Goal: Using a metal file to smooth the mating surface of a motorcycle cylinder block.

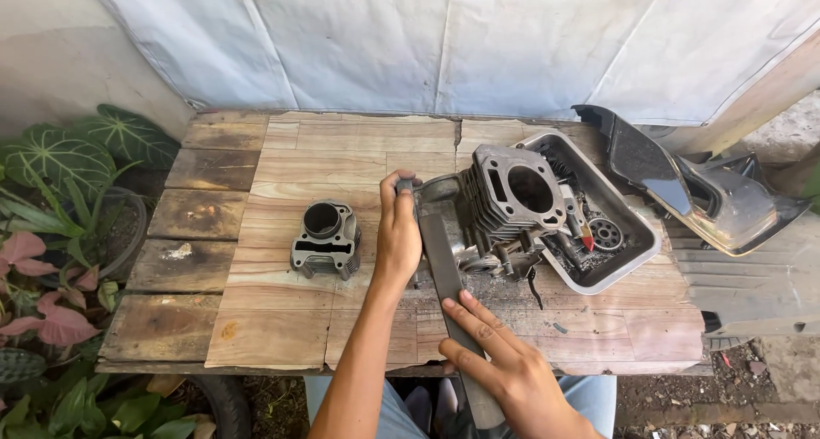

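The long flat metal bar [446, 272] lies lengthwise down the middle of the wooden table [282, 319], its far end at the dark engine part [461, 213] and its near end running off the table edge toward the person's lap. The left hand [398, 234] is closed over the far end of the bar where it meets the engine part, fingers curled around the top; the right hand [504, 366] lies flat on the near stretch, fingers spread narrow and pressing down rather than gripping. The finned engine cylinder [517, 191] sits half in a metal tray [636, 251] (with small parts, a gear among them), so it probably rests unevenly. If force goes through the bar, the cylinder could rock or slide and tip the tray. The bar could also slip off its seat, since the right hand only presses it, and pinch the left fingers. A second, smaller cylinder [325, 238] stands well apart to the left. A black plastic cover [683, 187] lies at the right edge, leafy plants [60, 234] to the left.
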